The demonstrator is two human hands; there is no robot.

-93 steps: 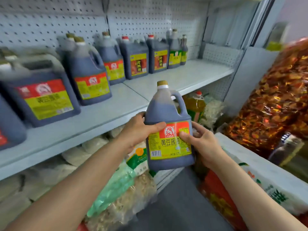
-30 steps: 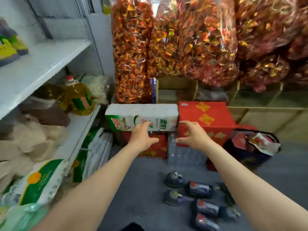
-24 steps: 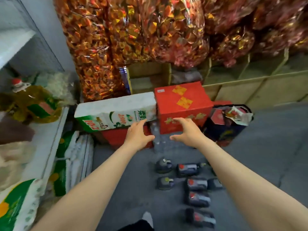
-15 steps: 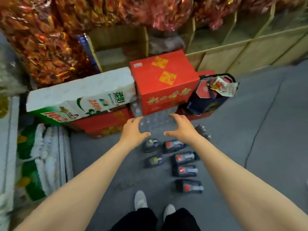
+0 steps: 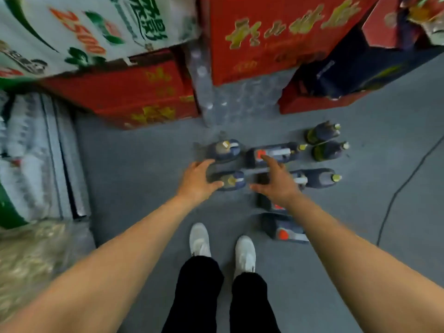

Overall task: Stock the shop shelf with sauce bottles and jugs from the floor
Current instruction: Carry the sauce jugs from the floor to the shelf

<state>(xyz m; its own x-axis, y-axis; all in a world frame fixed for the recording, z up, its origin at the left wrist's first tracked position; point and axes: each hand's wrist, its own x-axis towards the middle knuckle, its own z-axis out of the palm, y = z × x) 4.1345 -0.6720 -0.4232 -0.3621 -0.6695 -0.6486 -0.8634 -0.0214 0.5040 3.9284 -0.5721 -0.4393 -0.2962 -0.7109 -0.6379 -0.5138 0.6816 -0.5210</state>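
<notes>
Jugs (image 5: pixel 274 153) upright on grey floor (image 5: pixel 144 164), caps facing up.
Reached over them with left hand (image 5: pixel 198 180) and right hand (image 5: pixel 276 182), fingers spread, gripping nothing, beyond white shoes (image 5: pixel 199 240).

Even, soft indoor light falls on the grey floor (image 5: pixel 144 164) with only faint shadows and no glare. Motion blur smears the whole view, worst on the far cartons (image 5: pixel 264 37), and wide-angle distortion bends the edges.

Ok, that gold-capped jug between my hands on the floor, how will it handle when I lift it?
The gold-capped jug looks full of dark sauce, so probably heavy for its size. Its moulded handle should give a firm grip. The smooth plastic may be slippery if held only by the sides, as the left hand and right hand seem about to.
</notes>
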